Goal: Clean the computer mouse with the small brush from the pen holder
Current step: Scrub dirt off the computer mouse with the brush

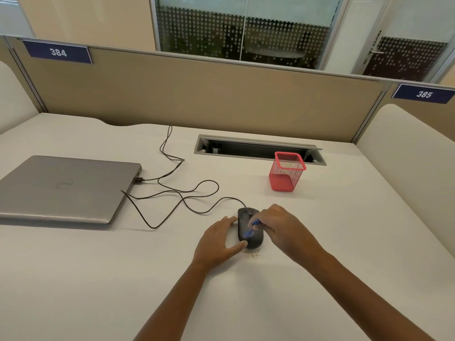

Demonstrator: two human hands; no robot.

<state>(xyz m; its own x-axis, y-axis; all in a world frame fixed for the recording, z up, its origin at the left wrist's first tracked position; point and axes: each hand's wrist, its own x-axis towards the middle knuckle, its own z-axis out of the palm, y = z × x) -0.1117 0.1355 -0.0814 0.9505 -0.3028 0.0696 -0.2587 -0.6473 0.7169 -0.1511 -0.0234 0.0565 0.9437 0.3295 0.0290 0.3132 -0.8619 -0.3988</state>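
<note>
mouse [251, 232] | left hand [219, 238] steadies | right hand [280, 225] fingers pinch brush [249, 232] atop

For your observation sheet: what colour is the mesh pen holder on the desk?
The pen holder is red or pinkish red, seen clearly in the head view.

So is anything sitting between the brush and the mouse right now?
Nothing visible. The right hand holds the small blue brush directly over the black mouse; the left hand steadies its left side, clear of the brush.
</note>
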